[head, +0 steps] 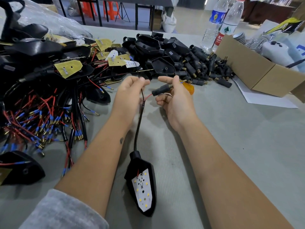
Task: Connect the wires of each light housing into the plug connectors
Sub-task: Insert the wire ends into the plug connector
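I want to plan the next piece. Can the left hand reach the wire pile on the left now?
Probably not at once. The left hand pinches the black wire of the housing. The wire pile lies close, nothing between, so it could once it lets go.

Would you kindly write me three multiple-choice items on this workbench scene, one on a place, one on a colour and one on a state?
1. Where does the light housing lie?
A. between the forearms
B. in the cardboard box
C. on the wire pile

2. Which colour is the wire entering the plug connector?
A. green
B. red
C. white

3. What is the left hand doing?
A. resting flat
B. lifting a bottle
C. pinching the black wire

Key: 1 A, it lies on the table between both arms; 2 B, a red lead meets the connector; 3 C, the fingers pinch it.
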A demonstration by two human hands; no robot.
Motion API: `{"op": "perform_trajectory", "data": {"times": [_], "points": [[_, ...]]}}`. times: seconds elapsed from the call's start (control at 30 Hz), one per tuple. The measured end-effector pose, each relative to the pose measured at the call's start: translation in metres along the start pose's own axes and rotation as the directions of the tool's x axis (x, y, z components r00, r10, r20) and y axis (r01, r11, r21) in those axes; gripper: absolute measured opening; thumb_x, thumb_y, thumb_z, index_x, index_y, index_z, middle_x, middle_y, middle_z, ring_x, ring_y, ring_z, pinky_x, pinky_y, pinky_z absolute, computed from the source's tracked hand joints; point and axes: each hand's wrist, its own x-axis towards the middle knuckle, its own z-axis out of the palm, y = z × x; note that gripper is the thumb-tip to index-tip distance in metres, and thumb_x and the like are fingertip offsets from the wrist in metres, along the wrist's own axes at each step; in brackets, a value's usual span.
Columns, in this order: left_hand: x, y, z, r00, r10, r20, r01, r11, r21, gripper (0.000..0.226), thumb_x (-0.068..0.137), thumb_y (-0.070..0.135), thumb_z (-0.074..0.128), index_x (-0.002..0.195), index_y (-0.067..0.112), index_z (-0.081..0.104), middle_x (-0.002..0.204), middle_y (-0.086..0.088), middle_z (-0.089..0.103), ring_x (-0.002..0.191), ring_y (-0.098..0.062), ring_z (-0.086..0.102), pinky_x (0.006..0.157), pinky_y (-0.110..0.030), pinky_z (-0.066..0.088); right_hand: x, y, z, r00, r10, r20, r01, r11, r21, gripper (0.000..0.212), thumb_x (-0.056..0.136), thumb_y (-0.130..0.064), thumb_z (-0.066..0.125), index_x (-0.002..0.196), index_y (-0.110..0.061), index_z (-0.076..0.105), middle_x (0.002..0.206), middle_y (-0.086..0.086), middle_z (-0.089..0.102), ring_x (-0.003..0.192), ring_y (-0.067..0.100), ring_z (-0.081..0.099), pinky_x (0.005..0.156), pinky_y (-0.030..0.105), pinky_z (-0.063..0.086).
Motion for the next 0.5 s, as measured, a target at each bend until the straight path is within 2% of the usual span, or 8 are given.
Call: {"op": "perform_trajectory", "data": {"times": [0.07, 0.17, 0.23, 0.3, 0.4, 0.5], "points": [[0.003, 0.0, -0.004, 0.999, 0.048, -0.001, -0.048, 0.996, -0.072, 0.023, 0.103, 0.022, 0.045, 0.082, 0.021, 0.054, 0.096, 0.005, 0.075, 0.099, -0.011, 0.065, 0.086, -0.031, 0.053, 0.0, -0.001, -0.001, 1.0, 0.015, 0.01, -0.016, 0.999, 0.045, 0.045, 0.108, -0.034, 0.027, 0.099, -0.011, 0.065, 0.066, -0.001, 0.066, 0.055, 0.012, 0.058, 0.057, 0.022, 0.05], [0.005, 0.002, -0.011, 0.999, 0.006, 0.038, 0.005, 0.959, -0.284, 0.019, 0.104, 0.018, 0.041, 0.095, 0.018, 0.058, 0.09, 0.0, 0.076, 0.1, -0.019, 0.07, 0.089, -0.034, 0.054, -0.001, 0.0, -0.002, 0.999, 0.035, 0.01, -0.035, 0.998, 0.052, 0.046, 0.108, -0.034, 0.027, 0.095, -0.011, 0.065, 0.068, 0.0, 0.067, 0.058, 0.013, 0.062, 0.06, 0.023, 0.054], [0.005, 0.004, -0.013, 0.999, -0.033, 0.03, 0.042, 0.926, -0.374, 0.022, 0.105, 0.014, 0.039, 0.102, 0.017, 0.061, 0.091, 0.001, 0.076, 0.095, -0.017, 0.071, 0.084, -0.032, 0.055, 0.0, 0.0, -0.002, 0.999, 0.041, 0.001, -0.041, 0.998, 0.046, 0.046, 0.108, -0.034, 0.027, 0.094, -0.011, 0.065, 0.07, 0.002, 0.066, 0.059, 0.013, 0.063, 0.06, 0.023, 0.054], [0.005, 0.006, -0.014, 0.999, -0.051, 0.005, 0.049, 0.912, -0.407, 0.026, 0.106, 0.015, 0.036, 0.104, 0.017, 0.062, 0.086, 0.003, 0.075, 0.082, -0.011, 0.07, 0.073, -0.025, 0.053, 0.001, 0.001, -0.002, 0.999, 0.045, -0.015, -0.044, 0.998, 0.051, 0.046, 0.108, -0.034, 0.028, 0.093, -0.011, 0.065, 0.071, 0.002, 0.066, 0.059, 0.013, 0.063, 0.06, 0.024, 0.055], [0.006, 0.006, -0.014, 0.998, -0.004, -0.058, -0.013, 0.958, -0.288, 0.027, 0.106, 0.018, 0.035, 0.104, 0.019, 0.062, 0.071, 0.007, 0.069, 0.06, -0.005, 0.055, 0.056, -0.019, 0.036, 0.002, 0.001, -0.002, 0.998, 0.054, -0.026, -0.052, 0.997, 0.065, 0.047, 0.108, -0.034, 0.027, 0.093, -0.011, 0.066, 0.074, 0.003, 0.065, 0.059, 0.013, 0.064, 0.061, 0.024, 0.055], [0.004, 0.004, -0.011, 0.988, 0.132, -0.085, -0.137, 0.989, -0.055, 0.02, 0.104, 0.012, 0.042, 0.104, 0.015, 0.062, 0.068, 0.002, 0.06, 0.055, 0.0, 0.049, 0.052, -0.013, 0.035, 0.003, 0.0, -0.003, 0.997, 0.069, -0.021, -0.066, 0.992, 0.106, 0.047, 0.108, -0.034, 0.027, 0.094, -0.011, 0.065, 0.079, 0.006, 0.063, 0.059, 0.014, 0.064, 0.062, 0.024, 0.056]]}}
